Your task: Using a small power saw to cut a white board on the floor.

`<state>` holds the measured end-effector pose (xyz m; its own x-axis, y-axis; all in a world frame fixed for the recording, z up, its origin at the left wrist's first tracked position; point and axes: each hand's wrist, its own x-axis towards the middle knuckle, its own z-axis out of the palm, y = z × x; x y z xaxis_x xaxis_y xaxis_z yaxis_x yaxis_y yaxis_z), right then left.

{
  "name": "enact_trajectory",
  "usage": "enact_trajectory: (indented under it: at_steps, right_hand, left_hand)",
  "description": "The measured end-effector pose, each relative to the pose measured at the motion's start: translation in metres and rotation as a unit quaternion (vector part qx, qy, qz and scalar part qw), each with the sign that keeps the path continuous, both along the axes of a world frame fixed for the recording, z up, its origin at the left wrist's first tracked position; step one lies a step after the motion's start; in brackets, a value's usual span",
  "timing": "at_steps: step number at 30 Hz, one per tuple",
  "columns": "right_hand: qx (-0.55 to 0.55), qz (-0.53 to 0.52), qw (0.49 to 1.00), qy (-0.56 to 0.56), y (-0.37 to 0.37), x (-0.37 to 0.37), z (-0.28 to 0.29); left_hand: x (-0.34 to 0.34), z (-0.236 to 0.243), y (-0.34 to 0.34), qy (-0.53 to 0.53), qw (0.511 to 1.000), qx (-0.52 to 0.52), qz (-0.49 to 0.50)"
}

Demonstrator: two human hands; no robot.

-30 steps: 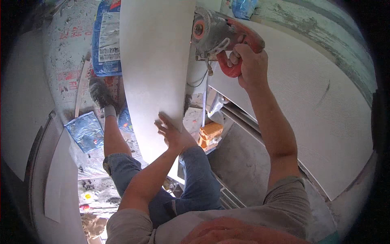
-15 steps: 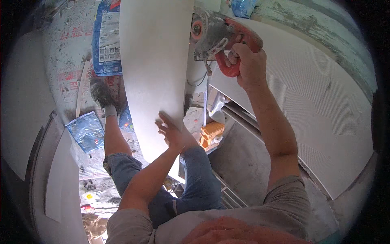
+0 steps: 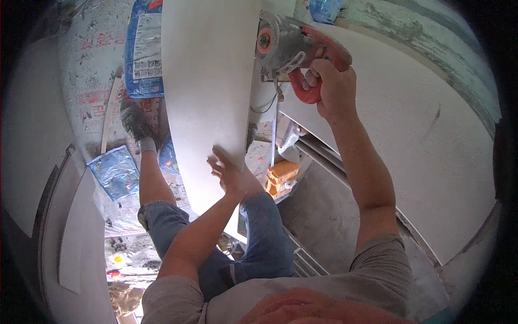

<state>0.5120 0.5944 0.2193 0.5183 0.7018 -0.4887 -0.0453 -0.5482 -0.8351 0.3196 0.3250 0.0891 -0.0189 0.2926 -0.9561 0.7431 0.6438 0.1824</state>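
A long off-white slab (image 3: pixel 208 97) runs away from me, its near end between my legs. My left hand (image 3: pixel 229 175) lies on top of it near the right edge, fingers spread and holding nothing. At the slab's far right edge is a dusty hand-held circular saw (image 3: pixel 286 46) with a red grip and a round orange-rimmed hub. My right hand (image 3: pixel 335 89) is wrapped round its looped red handle, arm stretched out. The saw's blade edge is hidden, so I cannot tell whether it touches the slab.
A large slab with fine ridges (image 3: pixel 410 119) spans the right side. On the left are a blue-and-white sack (image 3: pixel 145 59), a wooden strip (image 3: pixel 111 116), a blue plastic packet (image 3: pixel 114 173) and leaning panels (image 3: pixel 81 232). An orange-brown box (image 3: pixel 283 175) sits below the saw's cord (image 3: pixel 263 110).
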Motion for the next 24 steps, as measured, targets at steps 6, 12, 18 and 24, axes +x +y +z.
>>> enact_trajectory:
  at_steps: [6,12,18,24]
  right_hand:
    - [-0.002,0.014,1.000,0.011,0.001,-0.007,-0.002]
    - [-0.006,0.020,1.000,0.015,-0.005,-0.002,0.005]
    - [-0.008,0.012,1.000,0.011,-0.008,-0.005,0.002]
    - [-0.021,0.010,1.000,0.011,-0.009,-0.005,0.003]
  left_hand:
    - [-0.003,-0.030,-0.042,0.014,0.983,0.165,-0.075]
    - [0.001,-0.006,-0.013,-0.014,0.999,0.044,0.003]
    - [0.000,-0.015,-0.026,0.002,0.992,0.129,0.014]
    - [0.000,-0.008,-0.013,-0.012,1.000,0.014,0.024]
